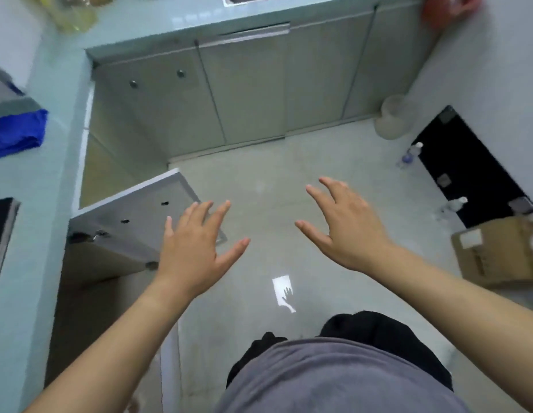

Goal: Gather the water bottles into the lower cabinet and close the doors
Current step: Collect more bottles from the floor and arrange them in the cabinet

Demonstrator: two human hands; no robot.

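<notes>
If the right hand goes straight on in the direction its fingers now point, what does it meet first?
The right hand is open, its fingers pointing forward and slightly left over the floor. That line looks free until the closed cabinet doors ahead, though depth is unclear.

Top: grey top, soft cloth, and there are the creases running across it.
Legs: black trousers peeking out just past the grey top's far edge, rumpled, two dark patches showing.
Arms: left forearm and right forearm, one on either side of the grey top, both uncovered down to the wrist.
Grips: left grip, right grip, both bare, beyond the grey top.
</notes>
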